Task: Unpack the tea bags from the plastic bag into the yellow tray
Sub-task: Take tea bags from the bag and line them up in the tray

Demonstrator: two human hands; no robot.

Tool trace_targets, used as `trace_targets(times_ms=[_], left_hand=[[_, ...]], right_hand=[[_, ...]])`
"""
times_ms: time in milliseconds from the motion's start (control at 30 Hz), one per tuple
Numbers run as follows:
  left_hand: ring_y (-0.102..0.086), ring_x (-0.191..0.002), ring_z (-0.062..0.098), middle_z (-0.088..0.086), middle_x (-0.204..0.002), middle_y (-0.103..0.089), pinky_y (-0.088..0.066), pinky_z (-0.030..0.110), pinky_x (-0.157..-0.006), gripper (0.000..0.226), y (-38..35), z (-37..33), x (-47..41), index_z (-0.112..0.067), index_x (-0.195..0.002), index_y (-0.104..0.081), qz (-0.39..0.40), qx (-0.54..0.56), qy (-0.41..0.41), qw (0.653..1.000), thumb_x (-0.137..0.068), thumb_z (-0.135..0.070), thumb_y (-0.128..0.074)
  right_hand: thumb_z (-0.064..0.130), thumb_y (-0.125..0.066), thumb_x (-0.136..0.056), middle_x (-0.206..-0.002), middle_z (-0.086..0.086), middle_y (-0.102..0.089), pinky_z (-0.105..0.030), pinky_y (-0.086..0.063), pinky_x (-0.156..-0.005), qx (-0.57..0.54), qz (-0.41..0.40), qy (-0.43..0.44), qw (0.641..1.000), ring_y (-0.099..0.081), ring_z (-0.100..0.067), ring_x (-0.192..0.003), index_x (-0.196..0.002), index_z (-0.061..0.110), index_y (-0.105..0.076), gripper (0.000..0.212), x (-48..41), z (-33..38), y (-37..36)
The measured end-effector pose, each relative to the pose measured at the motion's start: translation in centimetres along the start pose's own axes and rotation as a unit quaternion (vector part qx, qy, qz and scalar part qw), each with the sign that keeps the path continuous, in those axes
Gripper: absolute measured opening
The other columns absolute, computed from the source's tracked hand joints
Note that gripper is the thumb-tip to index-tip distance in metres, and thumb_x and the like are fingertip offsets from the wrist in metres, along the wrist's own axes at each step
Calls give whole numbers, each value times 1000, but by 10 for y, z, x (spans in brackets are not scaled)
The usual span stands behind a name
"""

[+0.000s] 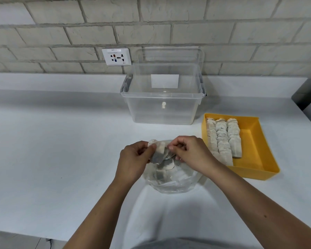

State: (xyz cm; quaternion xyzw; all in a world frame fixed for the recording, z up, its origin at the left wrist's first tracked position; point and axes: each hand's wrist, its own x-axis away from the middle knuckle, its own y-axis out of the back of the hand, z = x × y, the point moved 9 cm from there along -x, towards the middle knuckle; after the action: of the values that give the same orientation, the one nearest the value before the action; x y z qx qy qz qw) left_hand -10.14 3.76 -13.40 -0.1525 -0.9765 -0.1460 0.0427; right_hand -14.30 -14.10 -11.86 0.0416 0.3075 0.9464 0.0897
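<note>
Closest to the person, the plastic bag [171,178] is laid flat on the white counter [61,141]. It is clear and crinkly, and a few more tea bags can be seen through it.

Just above the mouth of the plastic bag, a bunch of tea bags [159,151] is held up between both hands. The left hand [133,159] is curled, and the bunch is pinched at its left side by the thumb and fingers. The right hand [190,153] is curled too, and the right side of the bunch is pinched by its fingertips.

The tea bags are probably very light and soft. The paper is thin, so it could be torn or squashed if it is squeezed hard. A loose bunch can slide apart, so it is best held from both sides, with the flat faces pressed gently together. The plastic bag is floppy and slippery and may be dragged along when the bunch is lifted.

To the right, near the right hand, the yellow tray [250,141] is set on the counter. Three rows of tea bags [223,141] are stacked along its left side, and its right side is bare.

Farther back, a clear box [162,105] is placed with no lid on it. Behind it, a wall socket [116,56] is fixed to the brick wall [241,33].
</note>
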Motion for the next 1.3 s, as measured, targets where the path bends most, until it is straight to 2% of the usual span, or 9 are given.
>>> trace_targets(times_ms=[100, 233, 433, 600, 733, 833, 1000, 1100, 1300], left_hand=[[-73, -80, 27, 12, -78, -74, -62, 37, -79, 21, 9, 3, -1, -15, -82, -76, -25, 3, 7, 1000, -96, -25, -64], [-73, -81, 28, 11, -79, -75, -62, 36, -78, 21, 10, 4, -2, -17, -81, -76, -23, -3, 11, 1000, -97, -24, -63], [-73, -82, 31, 11, -78, -75, -59, 49, -85, 24, 9, 10, -3, -19, -76, -74, -18, -18, 19, 999, -95, -29, -64], [-74, -83, 30, 8, -78, -76, -58, 51, -87, 24, 9, 13, -3, -21, -77, -75, -13, -17, 25, 999, -96, -29, -63], [-74, -83, 27, 8, -80, -76, -60, 45, -86, 23, 8, 11, -4, -17, -80, -75, -11, -8, 26, 1000, -97, -26, -62], [-74, -84, 26, 10, -81, -76, -62, 40, -83, 24, 8, 9, -5, -16, -80, -74, -7, -1, 24, 1000, -98, -24, -62], [-73, -88, 30, 19, -87, -73, -62, 38, -83, 23, 0, 7, -5, -8, -84, -73, 28, -1, 19, 999, -97, -23, -61], [-72, -91, 33, 19, -89, -74, -61, 40, -87, 21, -11, 3, 0, -10, -85, -76, 64, 17, 22, 998, -97, -21, -62], [-71, -82, 22, 20, -91, -74, -61, 31, -78, 22, -20, 1, 7, -5, -89, -76, 95, 55, 52, 993, -98, -17, -61]], right_hand=[[15, -69, -87, -80, 12, -68, -14, -42, -67, 98, 61, -10, 993, -58, 3, -67, -97, 18, -75, 12, 4, -20, -21], [25, -72, -84, -104, 4, -66, -24, -43, -79, 204, 72, -17, 976, -60, -15, -99, -106, 21, -71, 22, 6, -36, -39], [58, -64, -82, -89, 0, -68, -31, -50, -69, 279, -9, -87, 956, -63, -22, -87, -85, 15, -67, 42, 9, -43, -34], [38, -71, -83, -81, 9, -68, -32, -54, -72, 192, 28, -96, 976, -64, -14, -81, -71, 28, -62, 18, 9, -40, -37], [32, -72, -82, -80, 13, -66, -24, -44, -63, 223, 18, 0, 975, -58, -6, -75, -83, 29, -67, 6, 9, -8, -7], [22, -69, -82, -77, 14, -66, -25, -45, -64, 255, 76, 59, 962, -55, -3, -70, -88, 28, -68, 9, 13, 15, 6], [16, -77, -81, -68, 0, -72, -13, -48, -59, 33, 138, 9, 990, -66, -5, -62, -90, 19, -75, 10, 20, 20, 14], [13, -77, -80, -74, -7, -72, -20, -51, -58, -68, 137, -12, 988, -68, -11, -63, -90, 12, -75, 10, 20, 25, 9], [15, -80, -79, -69, -2, -69, -20, -49, -55, -58, 63, -14, 996, -62, -6, -55, -85, 14, -73, 9, 7, 21, 9]])
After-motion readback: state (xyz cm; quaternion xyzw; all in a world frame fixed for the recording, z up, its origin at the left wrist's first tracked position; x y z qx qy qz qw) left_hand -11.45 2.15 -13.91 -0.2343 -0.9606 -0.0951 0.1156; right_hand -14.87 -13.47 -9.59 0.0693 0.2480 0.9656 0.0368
